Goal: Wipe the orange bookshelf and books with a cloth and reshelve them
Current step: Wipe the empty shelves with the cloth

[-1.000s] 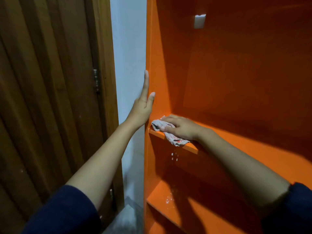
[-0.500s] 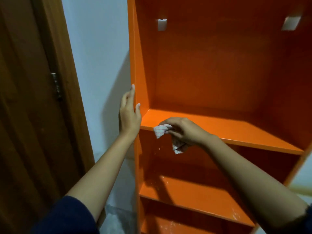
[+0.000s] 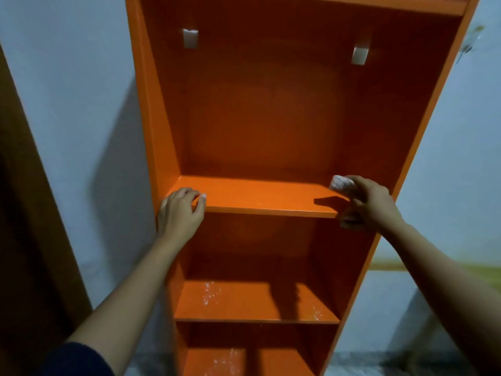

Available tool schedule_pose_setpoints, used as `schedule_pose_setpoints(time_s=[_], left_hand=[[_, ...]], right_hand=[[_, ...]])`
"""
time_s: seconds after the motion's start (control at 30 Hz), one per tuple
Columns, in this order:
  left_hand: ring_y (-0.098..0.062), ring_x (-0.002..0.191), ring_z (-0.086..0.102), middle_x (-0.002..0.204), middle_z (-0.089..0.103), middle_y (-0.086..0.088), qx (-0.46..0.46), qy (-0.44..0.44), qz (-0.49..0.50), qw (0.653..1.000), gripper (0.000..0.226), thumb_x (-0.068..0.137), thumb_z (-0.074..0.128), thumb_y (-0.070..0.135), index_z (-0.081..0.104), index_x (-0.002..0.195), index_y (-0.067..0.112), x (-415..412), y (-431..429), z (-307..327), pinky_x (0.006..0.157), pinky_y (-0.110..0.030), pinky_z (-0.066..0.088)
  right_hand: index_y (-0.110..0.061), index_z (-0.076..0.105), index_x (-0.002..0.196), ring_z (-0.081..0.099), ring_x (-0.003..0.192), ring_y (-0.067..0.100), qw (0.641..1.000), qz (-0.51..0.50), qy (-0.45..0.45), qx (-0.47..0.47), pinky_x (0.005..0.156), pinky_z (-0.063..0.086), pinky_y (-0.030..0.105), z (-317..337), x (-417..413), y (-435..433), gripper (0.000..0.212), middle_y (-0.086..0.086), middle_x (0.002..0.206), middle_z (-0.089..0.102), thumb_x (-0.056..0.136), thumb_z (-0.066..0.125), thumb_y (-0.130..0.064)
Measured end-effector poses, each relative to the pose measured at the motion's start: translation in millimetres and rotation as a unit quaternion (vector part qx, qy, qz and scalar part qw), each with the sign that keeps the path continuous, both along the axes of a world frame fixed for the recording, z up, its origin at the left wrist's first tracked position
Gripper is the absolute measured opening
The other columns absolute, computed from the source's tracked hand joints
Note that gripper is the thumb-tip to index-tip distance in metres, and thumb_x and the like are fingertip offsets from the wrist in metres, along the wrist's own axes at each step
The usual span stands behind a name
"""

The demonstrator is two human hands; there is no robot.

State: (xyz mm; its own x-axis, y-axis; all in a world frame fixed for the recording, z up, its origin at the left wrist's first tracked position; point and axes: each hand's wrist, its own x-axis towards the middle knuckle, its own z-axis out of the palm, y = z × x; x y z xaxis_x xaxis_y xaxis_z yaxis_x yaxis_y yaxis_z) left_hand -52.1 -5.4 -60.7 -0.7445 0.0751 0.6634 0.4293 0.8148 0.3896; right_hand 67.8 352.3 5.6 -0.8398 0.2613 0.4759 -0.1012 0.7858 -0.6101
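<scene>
Right hand holds bunched cloth at right end of shelf, frame centre. Left hand grips shelf's left front corner. Shelf axis runs left–right; remaining board lies left of cloth. Books not visible.

No writing, label, brand or number can be read anywhere. The orange bookshelf has plain panels, and the two pale tabs on its back panel carry no marks. The cloth in the right hand is too blurred to show any print.
</scene>
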Motion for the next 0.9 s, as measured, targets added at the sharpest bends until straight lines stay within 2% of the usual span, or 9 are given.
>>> schedule_pose_setpoints(time_s=[0.07, 0.17, 0.27, 0.47, 0.6, 0.7, 0.8, 0.9], left_hand=[[-0.028, 0.107, 0.058, 0.112, 0.066, -0.009, -0.007, 0.001, 0.004, 1.0, 0.046, 0.09, 0.038, 0.04, 0.067, 0.106, 0.009, -1.2, 0.2, -2.1, 0.091, -0.04, 0.038], [-0.028, 0.108, 0.057, 0.113, 0.065, -0.008, 0.003, 0.014, 0.001, 1.0, 0.04, 0.094, 0.042, 0.036, 0.066, 0.108, 0.009, -2.1, -0.1, -4.8, 0.093, -0.041, 0.036], [-0.027, 0.108, 0.057, 0.113, 0.065, -0.008, 0.005, 0.02, 0.002, 1.0, 0.046, 0.09, 0.036, 0.04, 0.066, 0.108, 0.009, -1.4, 0.5, -4.9, 0.094, -0.041, 0.036], [-0.025, 0.109, 0.056, 0.114, 0.064, -0.005, 0.005, -0.004, 0.001, 1.0, 0.049, 0.089, 0.036, 0.043, 0.066, 0.108, 0.011, 2.2, -1.5, -1.6, 0.094, -0.038, 0.035], [-0.026, 0.106, 0.055, 0.11, 0.063, -0.006, 0.036, -0.002, -0.003, 0.999, 0.043, 0.088, 0.043, 0.04, 0.067, 0.105, 0.009, 7.5, -3.9, -1.5, 0.091, -0.039, 0.039], [-0.03, 0.109, 0.049, 0.114, 0.056, -0.013, 0.08, 0.07, 0.027, 0.994, 0.029, 0.087, 0.057, 0.028, 0.067, 0.105, 0.007, 14.5, -7.0, -6.6, 0.092, -0.045, 0.044], [-0.033, 0.118, 0.038, 0.127, 0.043, -0.023, 0.107, 0.144, 0.107, 0.978, 0.032, 0.087, 0.062, 0.013, 0.06, 0.119, 0.007, 22.0, -6.2, -10.5, 0.1, -0.041, 0.038], [-0.03, 0.129, 0.032, 0.137, 0.031, -0.026, 0.171, 0.147, 0.111, 0.968, 0.05, 0.092, 0.054, 0.008, 0.039, 0.139, 0.006, 24.4, -7.1, -6.4, 0.106, -0.034, 0.033]], right_hand=[[-0.027, 0.052, 0.126, 0.065, 0.087, 0.034, 0.998, -0.035, -0.053, 0.028, 0.064, 0.057, 0.041, -10.7, -5.8, 9.7, 0.04, 0.006, 0.118, 0.055, 0.091, 0.052, -0.007], [-0.02, 0.048, 0.133, 0.054, 0.109, 0.032, 0.982, -0.088, -0.064, 0.157, 0.08, 0.041, 0.036, -22.7, -20.1, 2.7, 0.037, 0.011, 0.126, 0.056, 0.096, 0.048, -0.022], [-0.017, 0.049, 0.132, 0.052, 0.111, 0.031, 0.98, -0.055, -0.054, 0.182, 0.08, 0.037, 0.035, -27.1, -34.9, -24.2, 0.036, 0.012, 0.127, 0.056, 0.097, 0.046, -0.026], [-0.016, 0.052, 0.124, 0.054, 0.108, 0.036, 0.973, 0.02, -0.047, 0.226, 0.08, 0.039, 0.038, -30.8, -63.5, -88.1, 0.033, 0.013, 0.123, 0.057, 0.098, 0.043, -0.034], [-0.014, 0.05, 0.126, 0.051, 0.111, 0.038, 0.964, 0.062, -0.055, 0.252, 0.086, 0.039, 0.039, -31.4, -79.9, -119.2, 0.037, 0.015, 0.128, 0.053, 0.099, 0.038, -0.037], [-0.015, 0.047, 0.129, 0.048, 0.115, 0.039, 0.957, 0.098, -0.071, 0.265, 0.091, 0.037, 0.041, -30.2, -90.6, -140.4, 0.039, 0.016, 0.132, 0.048, 0.1, 0.035, -0.038], [-0.014, 0.044, 0.131, 0.044, 0.118, 0.039, 0.946, 0.147, -0.088, 0.275, 0.095, 0.035, 0.043, -28.9, -102.6, -159.9, 0.041, 0.018, 0.135, 0.045, 0.1, 0.033, -0.039], [-0.014, 0.044, 0.13, 0.043, 0.119, 0.039, 0.933, 0.202, -0.101, 0.279, 0.097, 0.033, 0.042, -27.4, -115.1, -175.6, 0.041, 0.018, 0.134, 0.044, 0.1, 0.032, -0.039]])
